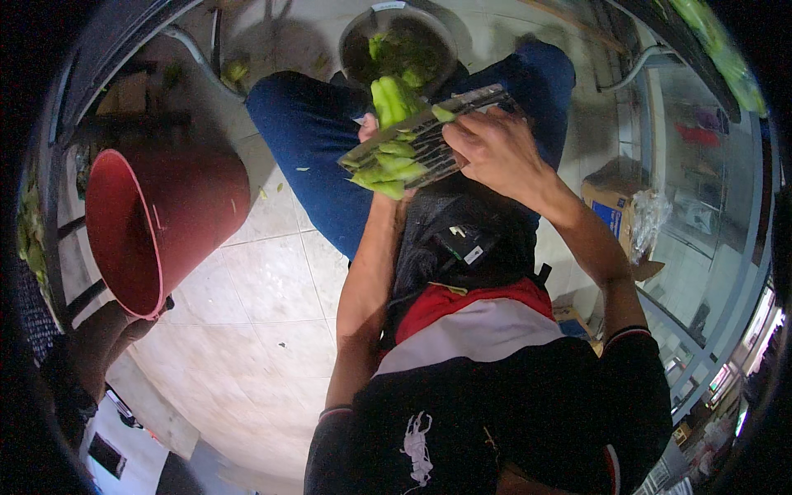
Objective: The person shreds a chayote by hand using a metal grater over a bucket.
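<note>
In front of my lap is a dark slotted tray [429,161], tilted, with several pale green vegetable pieces [394,165] along its left part. My left hand [369,126] is mostly hidden behind the tray; its visible fingers curl at the far left edge, supporting it from below. A larger ridged green vegetable that looks like a chayote [391,101] stands just past those fingers. At the tray's right end, my right hand [492,142] is closed around the rim, knuckles up. Just beyond, between my knees, a round grey basin [355,25] contains green scraps.
A large red bucket [194,190] lies tipped at my left, with another person's hand [128,326] near its lower rim. Metal frame legs [198,58] stand on both sides. A cardboard box [606,202] and clear plastic wrap [650,219] sit at right. Green bits dot the tiled floor [264,276].
</note>
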A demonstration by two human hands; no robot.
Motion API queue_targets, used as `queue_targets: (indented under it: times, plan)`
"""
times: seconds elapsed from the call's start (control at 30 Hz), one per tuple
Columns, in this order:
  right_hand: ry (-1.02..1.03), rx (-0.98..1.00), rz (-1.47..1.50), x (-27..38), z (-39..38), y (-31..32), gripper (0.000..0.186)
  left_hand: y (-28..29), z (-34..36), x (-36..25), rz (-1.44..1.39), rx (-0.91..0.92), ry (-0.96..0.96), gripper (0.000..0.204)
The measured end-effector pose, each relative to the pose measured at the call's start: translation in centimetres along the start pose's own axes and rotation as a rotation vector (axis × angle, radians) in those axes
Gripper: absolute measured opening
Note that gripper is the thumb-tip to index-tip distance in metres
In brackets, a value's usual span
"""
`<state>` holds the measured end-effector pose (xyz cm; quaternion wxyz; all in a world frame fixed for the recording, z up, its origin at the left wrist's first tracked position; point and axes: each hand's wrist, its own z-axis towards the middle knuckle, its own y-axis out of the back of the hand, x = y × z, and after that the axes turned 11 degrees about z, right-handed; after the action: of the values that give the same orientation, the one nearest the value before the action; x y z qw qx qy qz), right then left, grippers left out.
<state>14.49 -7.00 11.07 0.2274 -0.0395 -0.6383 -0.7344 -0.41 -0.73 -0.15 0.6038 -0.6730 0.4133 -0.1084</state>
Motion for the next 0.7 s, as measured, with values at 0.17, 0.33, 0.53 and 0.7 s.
queue_targets:
  times: [0.17, 0.33, 0.53, 0.7]
  plan:
    - [0.044, -0.006, 0.025, 0.0, -0.7, -0.9, 0.01, 0.7, 1.0, -0.1, 0.049, -0.135, 0.003, 0.059]
    - [0.008, -0.005, 0.011, 0.2, -0.6, -0.8, 0.023, 0.8, 0.9, 0.1, -0.029, -0.11, 0.005, 0.059]
    - [0.023, 0.023, 0.001, 0.0, 0.2, -0.9, 0.009, 0.1, 0.7, 0.1, -0.012, -0.149, 0.028, 0.054]
    - [0.04, 0.045, 0.015, -0.2, 0.6, -0.4, 0.01, -0.2, 0.4, 0.0, -0.016, -0.154, 0.032, 0.053]
